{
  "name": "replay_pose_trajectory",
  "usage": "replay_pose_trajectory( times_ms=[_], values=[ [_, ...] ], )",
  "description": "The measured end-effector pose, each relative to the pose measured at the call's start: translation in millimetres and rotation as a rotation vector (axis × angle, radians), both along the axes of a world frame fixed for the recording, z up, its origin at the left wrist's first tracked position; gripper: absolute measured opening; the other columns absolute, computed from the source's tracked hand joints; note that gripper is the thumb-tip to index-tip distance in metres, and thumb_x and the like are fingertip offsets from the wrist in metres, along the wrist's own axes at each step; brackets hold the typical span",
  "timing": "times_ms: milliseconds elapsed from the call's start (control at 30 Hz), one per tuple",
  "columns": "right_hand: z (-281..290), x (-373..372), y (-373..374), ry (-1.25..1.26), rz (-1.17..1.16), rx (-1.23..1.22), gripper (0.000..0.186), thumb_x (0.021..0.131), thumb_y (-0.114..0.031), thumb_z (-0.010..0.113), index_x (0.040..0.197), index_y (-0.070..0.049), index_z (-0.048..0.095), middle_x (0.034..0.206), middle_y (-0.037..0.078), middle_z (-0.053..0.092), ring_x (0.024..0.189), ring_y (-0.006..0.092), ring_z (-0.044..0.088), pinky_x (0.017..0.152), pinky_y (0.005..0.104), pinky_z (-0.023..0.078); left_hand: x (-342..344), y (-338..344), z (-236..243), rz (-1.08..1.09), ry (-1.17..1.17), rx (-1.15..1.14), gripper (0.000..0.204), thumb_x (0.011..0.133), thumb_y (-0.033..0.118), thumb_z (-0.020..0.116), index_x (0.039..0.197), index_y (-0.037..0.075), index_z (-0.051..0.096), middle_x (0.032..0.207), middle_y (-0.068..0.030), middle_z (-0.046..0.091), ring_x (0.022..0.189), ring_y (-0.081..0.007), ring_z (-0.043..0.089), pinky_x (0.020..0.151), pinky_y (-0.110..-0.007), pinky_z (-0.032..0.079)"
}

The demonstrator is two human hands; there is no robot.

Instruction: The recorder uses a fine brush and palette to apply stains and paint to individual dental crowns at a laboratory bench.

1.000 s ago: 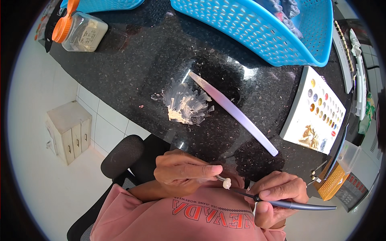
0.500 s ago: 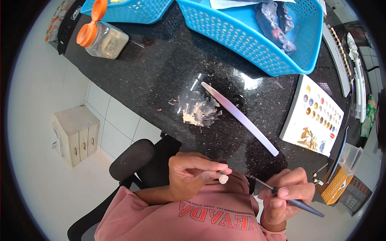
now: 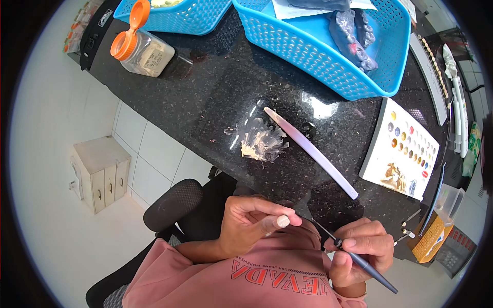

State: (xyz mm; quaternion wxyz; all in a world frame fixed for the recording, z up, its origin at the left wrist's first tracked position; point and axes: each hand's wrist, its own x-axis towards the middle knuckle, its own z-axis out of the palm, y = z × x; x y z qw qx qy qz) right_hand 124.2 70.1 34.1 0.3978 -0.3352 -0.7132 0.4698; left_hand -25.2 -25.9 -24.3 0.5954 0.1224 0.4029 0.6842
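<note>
My left hand (image 3: 251, 223) is closed, with thumb and forefinger pinching a small whitish dental crown (image 3: 283, 221). Whatever supports the crown is hidden behind the fingers. In my closed right hand (image 3: 362, 246) is a thin dark grey brush-like tool (image 3: 367, 268), its fine tip pointing up and left. That tip is a short way right of the left fingertips, apart from the crown. Beyond the hands, a smear of cream paste (image 3: 259, 143) lies on the black speckled worktop (image 3: 205, 110). A pale lilac spatula (image 3: 316, 156) rests beside the smear, paste on its far end.
A blue perforated basket (image 3: 313, 64) with grey dental models (image 3: 354, 41) stands at the back. Far left is a jar with its orange lid up (image 3: 149, 54). To the right are a white palette of coloured wells (image 3: 400, 154) and a yellow box (image 3: 431, 238).
The crown has turned in my left fingers and shows a different side. My right hand has moved left and slightly down with the tool. The view has shifted a little.
</note>
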Motion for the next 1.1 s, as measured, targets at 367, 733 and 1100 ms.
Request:
replay_pose_trajectory(
  times_ms=[367, 733, 1100],
  values=[
    [0.9, -2.4, -0.3, 0.044, 0.163, -0.035, 0.02, 0.074, -0.002, 0.065, 0.088, -0.001, 0.051, 0.075, 0.012, 0.06, 0.06, 0.0177, 0.064, 0.054, 0.0253, 0.052, -0.5, 2.0, -4.7, -0.066, -0.157, 0.015, 0.012, 0.085, 0.002, 0.065, 0.094, -0.005, 0.067, 0.094, -0.0212, 0.068, 0.088, -0.0224, 0.068, 0.078, -0.029, 0.056],
    [1.1, -5.0, 3.5, -0.007, 0.196, -0.008, 0.021, 0.074, -0.002, 0.065, 0.086, -0.002, 0.048, 0.068, 0.011, 0.06, 0.059, 0.0182, 0.066, 0.053, 0.0253, 0.053, -4.0, 0.5, -8.7, -0.125, -0.071, 0.011, 0.015, 0.083, 0.001, 0.067, 0.097, -0.005, 0.067, 0.095, -0.0199, 0.068, 0.088, -0.0191, 0.068, 0.073, -0.024, 0.055],
    [1.0, -4.3, 3.0, -0.014, 0.199, -0.02, 0.023, 0.074, -0.003, 0.066, 0.086, -0.003, 0.047, 0.068, 0.01, 0.06, 0.059, 0.0177, 0.066, 0.053, 0.0255, 0.054, -7.8, 10.2, 5.3, -0.131, -0.028, -0.141, 0.008, 0.077, 0.002, 0.071, 0.079, -0.006, 0.07, 0.078, -0.0186, 0.069, 0.076, -0.0261, 0.07, 0.078, -0.041, 0.058]
  ],
)
